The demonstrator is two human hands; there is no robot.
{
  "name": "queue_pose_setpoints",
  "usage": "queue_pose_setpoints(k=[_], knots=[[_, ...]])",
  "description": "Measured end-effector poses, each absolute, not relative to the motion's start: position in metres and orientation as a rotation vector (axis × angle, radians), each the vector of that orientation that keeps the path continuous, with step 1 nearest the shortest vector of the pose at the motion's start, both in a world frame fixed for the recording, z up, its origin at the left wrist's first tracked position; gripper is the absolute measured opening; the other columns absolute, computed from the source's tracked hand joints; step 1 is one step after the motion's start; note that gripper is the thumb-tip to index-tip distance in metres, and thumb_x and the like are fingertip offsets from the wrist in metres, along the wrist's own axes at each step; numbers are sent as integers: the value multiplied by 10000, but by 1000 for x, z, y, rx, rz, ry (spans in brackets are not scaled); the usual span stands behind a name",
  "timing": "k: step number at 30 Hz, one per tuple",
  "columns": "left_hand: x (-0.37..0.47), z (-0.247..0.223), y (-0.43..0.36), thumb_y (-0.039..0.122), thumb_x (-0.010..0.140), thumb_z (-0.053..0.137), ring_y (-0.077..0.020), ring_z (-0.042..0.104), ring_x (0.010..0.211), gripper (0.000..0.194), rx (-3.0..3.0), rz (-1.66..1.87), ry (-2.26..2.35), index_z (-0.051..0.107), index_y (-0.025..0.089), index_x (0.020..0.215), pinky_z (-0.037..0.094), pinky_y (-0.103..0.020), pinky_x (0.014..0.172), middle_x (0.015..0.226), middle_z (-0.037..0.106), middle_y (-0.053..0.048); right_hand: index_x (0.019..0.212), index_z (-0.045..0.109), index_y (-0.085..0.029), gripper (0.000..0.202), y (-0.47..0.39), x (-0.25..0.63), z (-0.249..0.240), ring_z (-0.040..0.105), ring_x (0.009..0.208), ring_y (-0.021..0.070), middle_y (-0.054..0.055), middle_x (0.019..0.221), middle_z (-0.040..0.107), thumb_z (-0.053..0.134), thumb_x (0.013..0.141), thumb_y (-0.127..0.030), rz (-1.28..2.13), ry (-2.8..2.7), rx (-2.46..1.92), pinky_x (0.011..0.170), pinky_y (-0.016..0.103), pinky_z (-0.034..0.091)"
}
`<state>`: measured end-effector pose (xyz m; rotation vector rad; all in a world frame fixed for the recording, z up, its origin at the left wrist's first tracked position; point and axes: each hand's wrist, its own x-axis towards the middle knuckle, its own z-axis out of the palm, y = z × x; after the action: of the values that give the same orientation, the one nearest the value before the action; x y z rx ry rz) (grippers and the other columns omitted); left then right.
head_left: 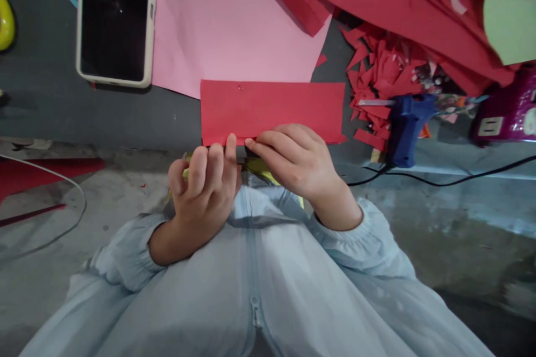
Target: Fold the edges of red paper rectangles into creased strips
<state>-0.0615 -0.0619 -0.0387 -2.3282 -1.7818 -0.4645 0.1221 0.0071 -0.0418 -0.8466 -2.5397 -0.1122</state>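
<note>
A folded strip of red paper [272, 109] lies along the table's front edge, over the lower part of a pink sheet. My left hand [205, 184] is at its near edge, fingers curled, with the index fingertip pressing on the paper; the thumb is mostly hidden. Just to the right, my right hand [299, 164] has its fingers together and pinches the same near edge. A narrow fold or lip runs along that edge and sticks out slightly at the right end.
A phone [115, 17] lies left of the pink sheet [226, 17]. To the right are red paper scraps [377, 67], a blue glue gun [408, 128] with a black cable [444, 183], a purple box [508, 109] and a light green piece [511, 25]. Something yellow [5, 22] sits far left.
</note>
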Motion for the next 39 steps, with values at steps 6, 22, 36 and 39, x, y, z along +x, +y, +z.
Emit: queue_pose_setpoints(k=[6,22,36,39], knots=[[-72,-30,-66,267,941,551,-251,565,1069,455,-2295,-318,-1810,543,216,1393,354,-415,939,1033,693,-90,1034,671,-202,195,7,122,-41,578,874,157,39,972,723,504,963,-130,-68,-2533,-891,779,310,470],[-82,-25,-71,272,941,537,-269,555,1062,519,-2298,-245,-1892,488,195,1452,353,-419,921,1001,658,-104,1045,665,-167,170,8,121,-41,551,850,163,59,959,719,539,939,-121,-37,-2517,-875,745,304,461],[-64,-29,-63,225,968,493,-226,598,1151,401,-2426,-353,-1658,548,194,1363,387,-384,957,1217,713,-41,1017,685,-186,203,6,121,-40,533,854,162,48,975,704,495,962,-137,-66,-2539,-908,770,303,446],[-63,-28,-59,205,981,473,-226,601,1179,385,-2444,-383,-1690,544,179,1358,371,-400,958,1227,717,-44,1018,684,-159,184,6,119,-39,531,850,167,59,963,714,516,950,-123,-88,-2526,-888,760,303,453]])
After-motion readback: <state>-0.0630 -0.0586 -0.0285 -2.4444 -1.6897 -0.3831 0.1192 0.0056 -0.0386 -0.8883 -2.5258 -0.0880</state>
